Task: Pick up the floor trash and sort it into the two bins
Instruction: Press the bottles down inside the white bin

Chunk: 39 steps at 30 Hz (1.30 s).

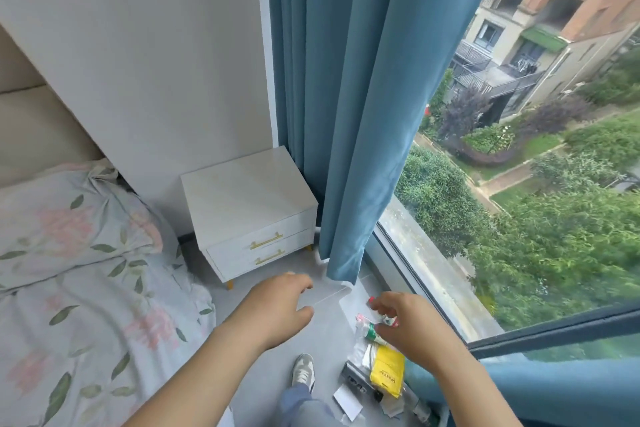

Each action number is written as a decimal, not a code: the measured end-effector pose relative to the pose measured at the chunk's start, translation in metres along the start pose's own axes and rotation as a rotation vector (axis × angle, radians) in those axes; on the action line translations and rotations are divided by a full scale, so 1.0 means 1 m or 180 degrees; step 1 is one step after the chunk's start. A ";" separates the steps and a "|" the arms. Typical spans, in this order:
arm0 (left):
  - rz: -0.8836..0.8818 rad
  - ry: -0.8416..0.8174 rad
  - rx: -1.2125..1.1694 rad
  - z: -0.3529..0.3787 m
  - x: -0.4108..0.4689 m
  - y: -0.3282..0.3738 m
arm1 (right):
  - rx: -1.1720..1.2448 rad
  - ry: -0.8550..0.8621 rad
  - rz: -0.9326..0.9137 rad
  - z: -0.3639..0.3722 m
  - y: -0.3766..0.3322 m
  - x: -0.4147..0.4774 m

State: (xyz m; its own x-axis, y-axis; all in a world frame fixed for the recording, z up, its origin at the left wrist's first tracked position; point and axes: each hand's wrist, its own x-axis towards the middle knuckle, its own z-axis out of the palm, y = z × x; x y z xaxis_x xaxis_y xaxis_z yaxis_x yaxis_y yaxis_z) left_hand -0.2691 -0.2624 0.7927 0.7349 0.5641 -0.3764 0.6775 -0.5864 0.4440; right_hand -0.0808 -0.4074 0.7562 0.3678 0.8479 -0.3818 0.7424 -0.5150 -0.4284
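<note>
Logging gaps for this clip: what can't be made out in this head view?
Head view: the two bins lie outside the frame.
Right hand: its fingers hide whether it grips the red-tipped item.
Yellow packet: print too small to read.
Black item: label blurred.

Single head-worn wide-angle camera, high above floor, facing forward and steeply down. Left hand and right hand reach in from bottom edge, close to lens, lower centre. Nightstand beyond left hand, bed left of it, window right of right hand, litter under right hand.
</note>
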 end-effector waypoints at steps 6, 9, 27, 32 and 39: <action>0.0088 -0.0172 0.0179 -0.041 0.079 0.005 | 0.0024 0.0076 0.0023 -0.034 0.010 0.063; 0.0261 -0.0193 0.0142 -0.057 0.115 0.017 | 0.0025 0.0167 0.0170 -0.051 0.018 0.088; 0.2064 -0.1287 0.1054 -0.069 0.286 0.091 | 0.1224 0.1188 0.2068 -0.068 0.034 0.123; 0.2823 -0.1703 0.1483 -0.063 0.321 0.107 | 0.1778 0.1570 0.2876 -0.046 0.016 0.122; 0.3588 -0.2305 0.1996 -0.020 0.318 0.118 | 0.2149 0.2008 0.3674 -0.007 -0.017 0.098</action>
State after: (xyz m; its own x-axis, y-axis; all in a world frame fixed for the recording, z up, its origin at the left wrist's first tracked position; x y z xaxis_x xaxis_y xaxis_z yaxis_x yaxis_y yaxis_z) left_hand 0.0446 -0.1406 0.7418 0.5969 -0.6446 -0.4777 -0.4841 -0.7641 0.4263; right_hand -0.0538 -0.3142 0.7317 0.8686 -0.2401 -0.4334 -0.4537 -0.7371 -0.5009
